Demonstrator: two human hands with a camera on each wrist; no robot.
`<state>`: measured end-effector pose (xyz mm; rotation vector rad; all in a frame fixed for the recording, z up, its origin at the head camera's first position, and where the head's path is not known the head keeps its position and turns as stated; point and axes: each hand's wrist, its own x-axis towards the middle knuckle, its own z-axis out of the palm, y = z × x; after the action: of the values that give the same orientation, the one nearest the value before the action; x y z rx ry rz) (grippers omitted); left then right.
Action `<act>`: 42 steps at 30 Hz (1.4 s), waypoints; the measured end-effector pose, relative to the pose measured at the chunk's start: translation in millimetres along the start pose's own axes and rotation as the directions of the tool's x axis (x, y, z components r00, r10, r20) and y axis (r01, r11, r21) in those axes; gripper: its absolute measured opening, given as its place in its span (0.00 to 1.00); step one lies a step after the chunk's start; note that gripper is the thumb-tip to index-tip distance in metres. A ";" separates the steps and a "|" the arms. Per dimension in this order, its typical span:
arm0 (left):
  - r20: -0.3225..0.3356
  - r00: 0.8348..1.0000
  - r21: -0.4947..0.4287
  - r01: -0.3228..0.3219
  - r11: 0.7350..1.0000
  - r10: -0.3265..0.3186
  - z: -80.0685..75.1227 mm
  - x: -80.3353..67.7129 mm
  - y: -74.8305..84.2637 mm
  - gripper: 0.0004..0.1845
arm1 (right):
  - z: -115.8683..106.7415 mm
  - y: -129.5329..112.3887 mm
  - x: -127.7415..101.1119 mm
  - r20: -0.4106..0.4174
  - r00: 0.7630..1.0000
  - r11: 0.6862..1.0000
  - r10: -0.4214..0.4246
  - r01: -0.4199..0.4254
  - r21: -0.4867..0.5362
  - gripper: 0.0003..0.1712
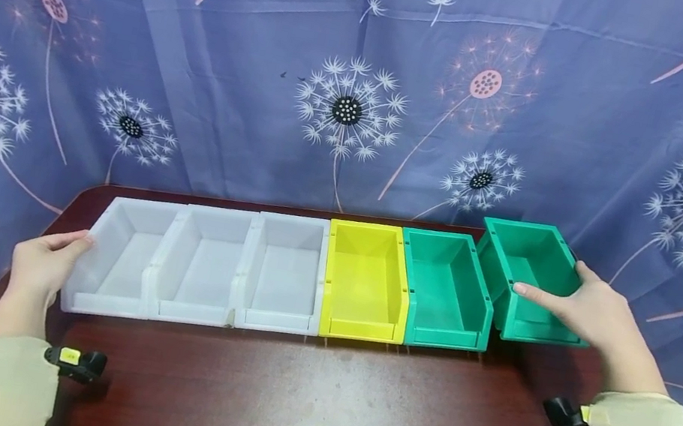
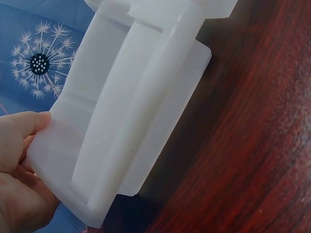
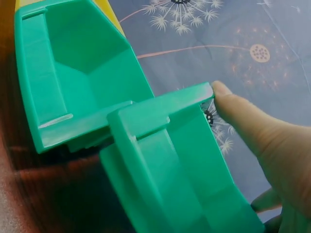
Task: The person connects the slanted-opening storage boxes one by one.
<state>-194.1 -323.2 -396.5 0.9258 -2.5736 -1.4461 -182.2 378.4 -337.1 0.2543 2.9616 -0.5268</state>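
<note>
Three white bins, a yellow bin and a green bin stand side by side in a row on the dark wooden table. My left hand rests flat against the outer left wall of the leftmost white bin, with the thumb lying along its rim. In the left wrist view the left hand touches that white bin. My right hand grips a second green bin at the row's right end. That bin is tilted and slightly raised. In the right wrist view the held bin overlaps the standing green bin.
A blue cloth printed with dandelions hangs close behind the row and wraps both sides. Bare tabletop lies in front of the bins. The table's right edge is just past my right hand.
</note>
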 end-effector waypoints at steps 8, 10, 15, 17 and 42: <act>-0.016 1.000 0.003 0.006 1.000 -0.006 -7.2 2.3 1.5 0.33 | 3.5 -10.3 7.6 0.050 0.999 1.000 0.006 -0.005 -0.021 0.75; -0.018 1.000 -0.002 0.005 1.000 -0.005 -6.5 2.9 2.1 0.33 | 3.9 -9.9 8.9 0.057 0.998 1.000 -0.018 0.020 -0.024 0.73; -0.006 1.000 0.001 -0.007 1.000 0.007 -2.9 4.1 3.9 0.34 | -2.5 -8.7 15.1 0.059 0.979 0.979 -0.193 0.196 -0.054 0.64; -0.003 1.000 0.005 -0.012 1.000 0.012 -2.6 4.7 4.4 0.34 | -7.6 -11.7 19.9 0.075 0.961 0.960 -0.265 0.270 -0.070 0.61; -0.003 1.000 -0.003 -0.006 1.000 0.006 -0.8 3.7 0.8 0.33 | -31.7 -34.5 68.9 0.369 0.885 0.931 -0.284 0.346 -0.114 0.74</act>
<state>-197.3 -325.4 -396.3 0.9176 -2.5696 -1.4453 -258.9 367.5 -306.5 -0.3176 2.6822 -0.2952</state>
